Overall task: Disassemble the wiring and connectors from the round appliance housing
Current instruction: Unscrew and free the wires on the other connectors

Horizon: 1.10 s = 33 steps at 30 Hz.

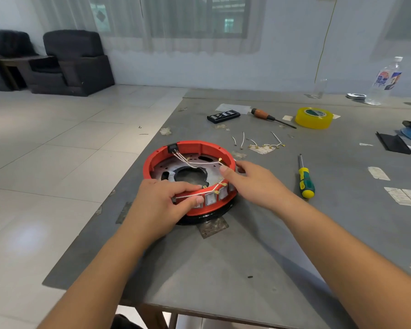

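The grey table (259, 245) carries everything; the person stands at its near edge with both forearms stretched over it. The round red housing (195, 148) sits close to the left edge of the table, on a black base ring; inside it a metal plate with a big middle hole is visible. The left hand (159, 203) lies on the near rim of the housing; its fingers are curled over the rim and the thumb presses on the outside, so it clamps the rim, with a white wire (190, 195) passing under the thumb. The right hand (254, 181) is at the right side of the rim; the thumb and the forefinger reach to the rim from both sides, and I cannot tell if they pinch something or only touch it. More white wires (188, 161) run from a black connector (172, 147) at the far rim across the plate. Behind the housing, toward the far edge, lie a yellow tape roll (313, 118), a clear bottle (384, 81), a screwdriver with orange handle (271, 117) and a black bit case (223, 116); to the right of the housing a green and yellow screwdriver (305, 179); between them some loose wire pieces (259, 142) lie apart from the housing.
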Tool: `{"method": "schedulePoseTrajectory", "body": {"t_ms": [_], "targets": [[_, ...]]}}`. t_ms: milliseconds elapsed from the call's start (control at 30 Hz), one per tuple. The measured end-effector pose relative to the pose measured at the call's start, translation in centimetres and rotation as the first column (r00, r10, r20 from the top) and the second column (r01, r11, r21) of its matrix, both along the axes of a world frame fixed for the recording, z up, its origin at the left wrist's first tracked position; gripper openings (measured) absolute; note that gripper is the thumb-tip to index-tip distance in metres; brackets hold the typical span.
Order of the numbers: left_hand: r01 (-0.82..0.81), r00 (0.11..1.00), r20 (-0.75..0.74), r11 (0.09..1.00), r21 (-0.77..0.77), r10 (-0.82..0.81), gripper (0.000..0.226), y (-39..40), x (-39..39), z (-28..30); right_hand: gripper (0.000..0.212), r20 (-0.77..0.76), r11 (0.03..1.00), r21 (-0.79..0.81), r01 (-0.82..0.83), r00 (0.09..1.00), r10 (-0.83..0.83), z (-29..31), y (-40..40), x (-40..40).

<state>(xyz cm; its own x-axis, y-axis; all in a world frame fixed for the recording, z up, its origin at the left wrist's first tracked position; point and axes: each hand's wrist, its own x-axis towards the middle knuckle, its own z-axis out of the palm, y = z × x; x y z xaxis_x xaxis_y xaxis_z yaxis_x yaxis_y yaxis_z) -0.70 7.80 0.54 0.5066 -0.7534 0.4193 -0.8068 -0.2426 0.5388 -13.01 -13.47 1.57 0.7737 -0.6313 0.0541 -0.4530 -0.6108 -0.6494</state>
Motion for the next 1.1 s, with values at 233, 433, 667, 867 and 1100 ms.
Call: {"method": "schedulePoseTrajectory", "body": {"t_ms": [233, 433, 667, 867, 1100], "targets": [[-0.135, 0.986, 0.101, 0.99, 0.044, 0.13, 0.035, -1.6, -3.7, 0.2, 0.031, 0.042, 0.974, 0.223, 0.028, 0.998, -0.038, 1.0, 1.4, 1.3], [-0.246, 0.966, -0.107, 0.963, -0.107, 0.235, 0.011, -0.6, 1.9, 4.4, 0.025, -0.158, 0.983, 0.183, 0.018, 0.987, 0.012, 4.0, 0.9, 3.4], [-0.28, 0.786, -0.528, 0.947, 0.159, 0.321, 0.034, -1.5, 9.7, 2.9, 0.04, -0.185, 0.94, 0.322, -0.113, 0.966, 0.18, 5.6, 0.0, 6.1], [-0.405, 0.62, -0.68, 0.902, 0.151, 0.392, 0.015, -1.0, 11.2, 1.5, 0.062, -0.03, 0.969, 0.233, -0.085, 0.995, 0.094, 3.9, -0.4, 7.3], [-0.562, 0.433, -0.844, 0.827, 0.022, 0.316, 0.017, -2.8, 9.4, 0.5, 0.09, 0.26, 0.934, 0.332, 0.134, 0.939, -0.227, -1.2, 2.6, 3.9]]}}
